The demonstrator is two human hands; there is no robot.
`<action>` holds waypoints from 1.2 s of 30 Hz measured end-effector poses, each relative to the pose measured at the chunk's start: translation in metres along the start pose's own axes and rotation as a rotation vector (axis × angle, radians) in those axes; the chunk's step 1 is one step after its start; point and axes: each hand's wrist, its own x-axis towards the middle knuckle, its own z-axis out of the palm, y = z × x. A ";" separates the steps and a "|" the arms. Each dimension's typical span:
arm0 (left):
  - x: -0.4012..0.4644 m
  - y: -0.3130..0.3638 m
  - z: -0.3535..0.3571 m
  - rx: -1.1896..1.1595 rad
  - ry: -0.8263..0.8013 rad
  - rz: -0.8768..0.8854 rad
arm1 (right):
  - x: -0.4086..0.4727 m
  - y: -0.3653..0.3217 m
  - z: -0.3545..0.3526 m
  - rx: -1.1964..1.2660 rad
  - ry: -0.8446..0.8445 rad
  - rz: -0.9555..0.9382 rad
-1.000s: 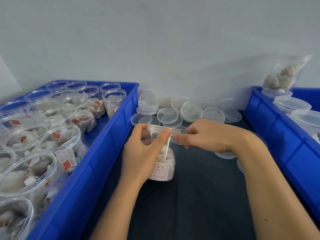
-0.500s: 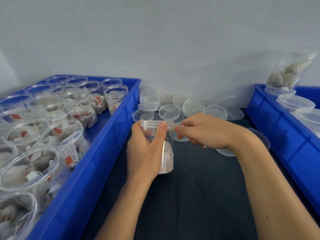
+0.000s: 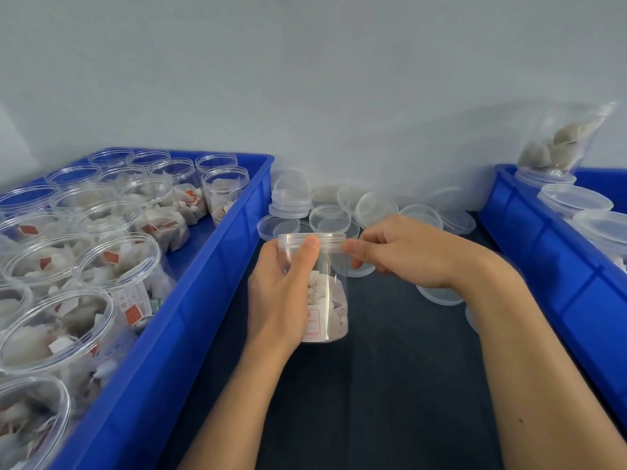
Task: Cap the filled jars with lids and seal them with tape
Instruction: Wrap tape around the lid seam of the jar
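Head view: left hand [image 3: 283, 293] wraps a clear filled jar [image 3: 327, 300] standing upright mid-table, thumb pressed on the lid [image 3: 312, 241] rim. Right hand [image 3: 403, 254] pinches at the lid's right edge, fingers curled; tape too clear to make out. Dark table [image 3: 390, 385] carries loose lids [image 3: 334, 217] piled along its far edge. Blue bin [image 3: 190, 320] at the left edge holds open filled jars [image 3: 118, 262]; second blue bin [image 3: 559, 276] at the right edge holds capped jars [image 3: 573, 201], a clear bag [image 3: 563, 140] on top.
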 end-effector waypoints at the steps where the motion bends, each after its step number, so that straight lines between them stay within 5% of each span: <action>1: 0.000 0.000 -0.001 -0.009 -0.007 0.003 | 0.000 0.000 0.000 -0.006 0.000 -0.001; 17: 0.001 -0.008 0.001 -0.216 -0.201 0.034 | -0.006 -0.003 -0.006 -0.119 -0.058 0.022; 36: 0.004 -0.007 0.001 0.000 -0.035 0.071 | -0.007 -0.024 0.004 -0.201 -0.004 -0.004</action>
